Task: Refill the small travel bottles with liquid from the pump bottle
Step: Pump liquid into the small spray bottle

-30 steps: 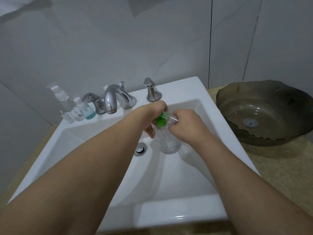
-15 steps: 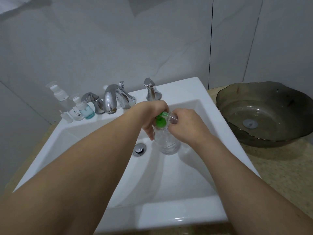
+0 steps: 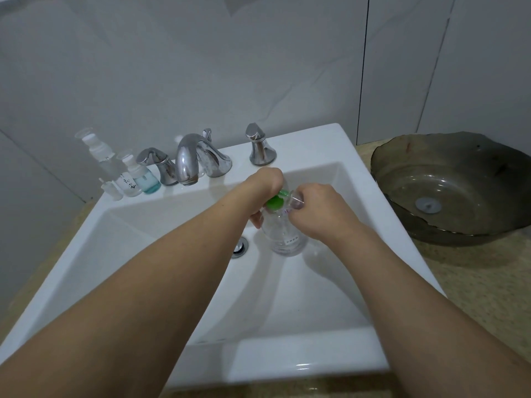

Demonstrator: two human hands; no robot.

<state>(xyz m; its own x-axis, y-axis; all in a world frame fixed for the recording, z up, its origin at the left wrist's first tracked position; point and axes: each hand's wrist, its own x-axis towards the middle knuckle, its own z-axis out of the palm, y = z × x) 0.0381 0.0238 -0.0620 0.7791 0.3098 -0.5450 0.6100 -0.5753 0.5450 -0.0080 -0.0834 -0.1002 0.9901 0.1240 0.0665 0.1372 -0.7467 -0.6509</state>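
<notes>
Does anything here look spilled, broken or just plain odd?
No spill shows. The oddest thing is the dark glass bowl on the counter right of the white sink: its rim looks jagged and uneven, though that may be its design. Both hands hold a clear bottle with a green pump over the basin.

— Where are the arms?
— Both bare forearms reach forward and converge at the middle.
— The left hand [image 3: 265, 188]?
— Bent down at the wrist, fingers curled round the pump bottle [image 3: 286, 234]'s top.
— And the right hand [image 3: 317, 209]?
— Knuckles up, fingers pinching a small bottle [image 3: 296, 200] at the green pump.
</notes>
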